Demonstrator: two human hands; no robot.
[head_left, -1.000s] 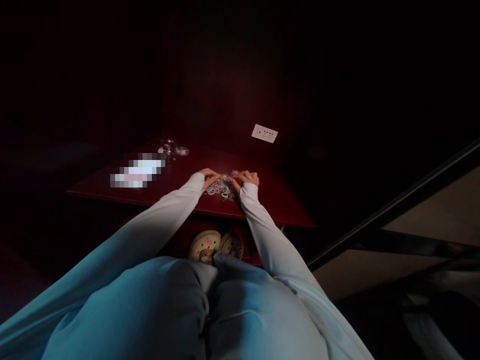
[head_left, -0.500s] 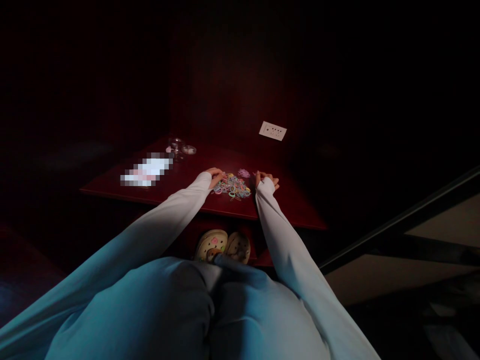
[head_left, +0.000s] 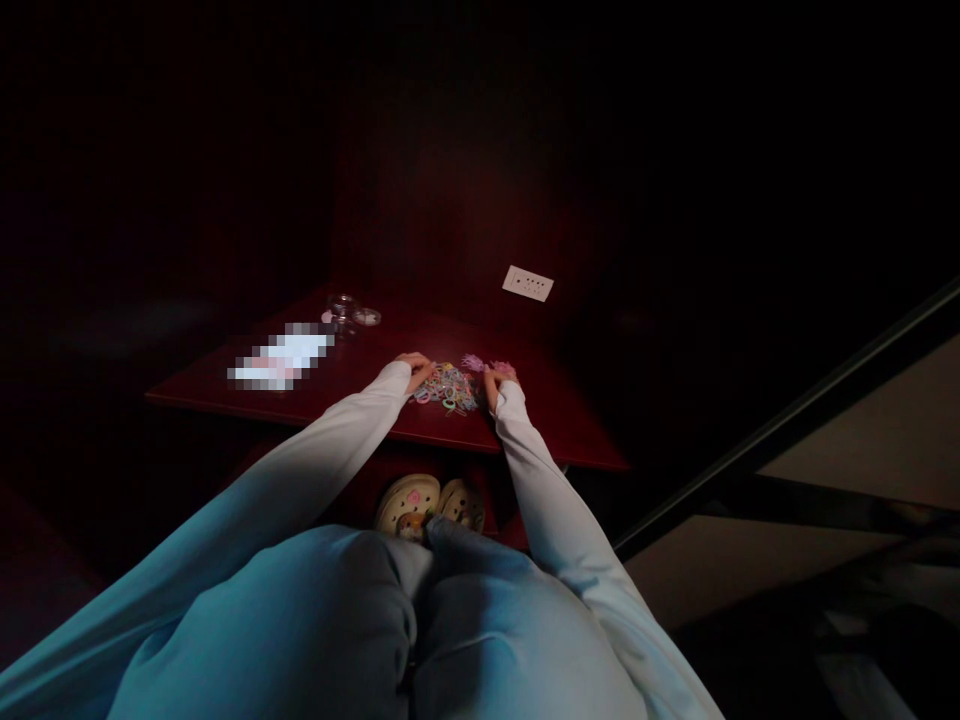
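A pile of small multicoloured bands [head_left: 451, 387] lies on the dark red table [head_left: 360, 408]. My left hand [head_left: 417, 370] rests at the pile's left edge with its fingers bent; whatever may be between the fingertips is too small to name. At the pile's right edge is my right hand [head_left: 498, 384], fingers curled beside pink bands [head_left: 504, 368] that show just behind it. Whether these bands are gripped or lie on the table is unclear. A small pink-purple cluster [head_left: 472, 362] sits at the back of the pile, left of my right hand.
Clear round containers [head_left: 343, 308] and a lid-like disc [head_left: 367, 317] stand at the table's back left. A bright pixelated object [head_left: 281, 358] lies at the left. A white socket panel [head_left: 528, 283] is on the back wall. Shoes [head_left: 409, 505] show below the table.
The whole view has shifted slightly. My right hand has moved in toward the pile and turned, and pink bands now show beside it. My left hand stays at the pile's left edge.
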